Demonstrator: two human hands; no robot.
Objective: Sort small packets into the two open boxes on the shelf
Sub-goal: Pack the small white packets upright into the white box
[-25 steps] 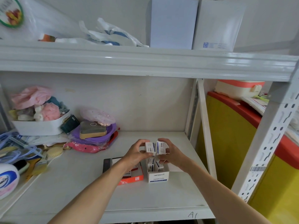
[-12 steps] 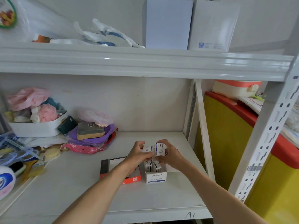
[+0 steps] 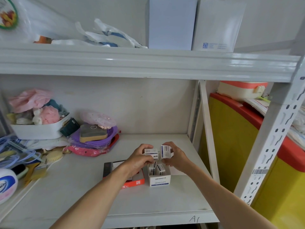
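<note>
Packets in hand: we held two small white packets above the open white box, one in each hand, just beside each other.
Left packet: it lay flat, long side across, blue print on its face.
Right packet: it stood upright, blue print facing us.
Left hand: our fingers and thumb closed around the left packet, thumb on top.
Right hand: our fingers wrapped the right packet from behind and below, gripping it firmly.
White box: it sat open on the shelf board directly under the hands, its front printed PAPER CLIPS; at least two more small packets stood on edge inside.
Orange box: it lay open just left of the white box, touching or nearly touching it; our left wrist hid most of its contents.
Shelf: a pale metal board, marked A1 on its front lip.
Left clutter: a purple bowl and a white basket of pink and white soft items sat well apart from the boxes.
Upper board: two tall white cartons stood against the wall.
</note>
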